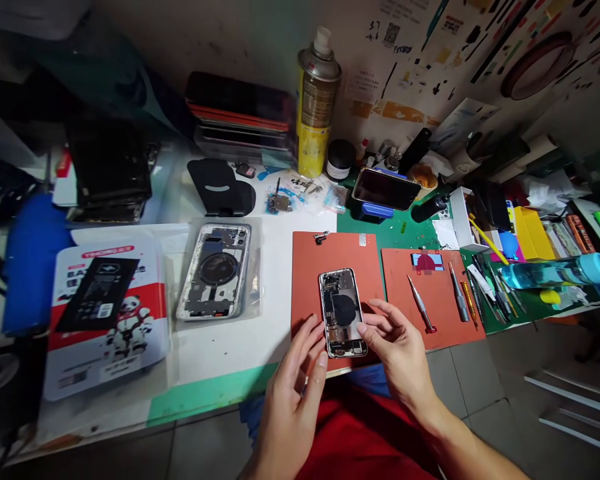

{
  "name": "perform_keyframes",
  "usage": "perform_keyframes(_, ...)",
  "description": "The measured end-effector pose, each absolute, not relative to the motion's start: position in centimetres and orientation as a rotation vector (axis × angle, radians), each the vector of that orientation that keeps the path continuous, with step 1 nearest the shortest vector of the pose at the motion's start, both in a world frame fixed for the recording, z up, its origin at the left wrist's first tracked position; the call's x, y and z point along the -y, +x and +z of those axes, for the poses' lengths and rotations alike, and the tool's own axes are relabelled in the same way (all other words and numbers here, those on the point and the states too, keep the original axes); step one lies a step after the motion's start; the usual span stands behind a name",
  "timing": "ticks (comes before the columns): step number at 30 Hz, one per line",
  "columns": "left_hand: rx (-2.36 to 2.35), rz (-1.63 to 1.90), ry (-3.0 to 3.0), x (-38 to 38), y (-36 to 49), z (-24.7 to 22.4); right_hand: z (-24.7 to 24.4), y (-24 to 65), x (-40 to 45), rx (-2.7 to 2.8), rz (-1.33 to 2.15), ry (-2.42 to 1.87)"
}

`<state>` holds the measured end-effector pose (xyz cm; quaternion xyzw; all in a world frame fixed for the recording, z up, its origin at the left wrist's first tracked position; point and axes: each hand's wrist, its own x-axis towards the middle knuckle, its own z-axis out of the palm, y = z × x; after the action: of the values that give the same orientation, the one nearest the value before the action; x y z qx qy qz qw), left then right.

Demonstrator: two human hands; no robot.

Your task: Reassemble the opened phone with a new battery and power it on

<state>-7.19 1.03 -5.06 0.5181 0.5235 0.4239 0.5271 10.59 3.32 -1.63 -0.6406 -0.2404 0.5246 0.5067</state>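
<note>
Left fingers (pixel 307 338), released, flank uncovered phone (pixel 345 310); right fingers' (pixel 376 341) grasp unclear; spray can (pixel 319 100) beyond.

- I see the worktop (pixel 235 350) brightly lit at its middle; floor (pixel 205 443) dim.
- Highlights glint on the spray can (pixel 316 110).
- Left edge of view blurs; water bottle (pixel 555 270) looks stretched rightward.

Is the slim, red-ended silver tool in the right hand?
No, the red-ended silver tool lies on the flat reddish mat, apart from the right hand.
</note>
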Motion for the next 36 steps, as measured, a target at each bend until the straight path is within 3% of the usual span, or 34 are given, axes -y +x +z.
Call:
perform_keyframes(12, -0.952, 0.940, 0.465, -6.4, -7.6, -2.8, 0.2, 9.3, -1.3, 0.579, 1.310, -1.482)
perform_keyframes(36, -1.090, 0.937, 0.615, -6.2, -7.9, -3.1, 0.1, 9.3, -1.6, 0.438, 1.374, -1.447)
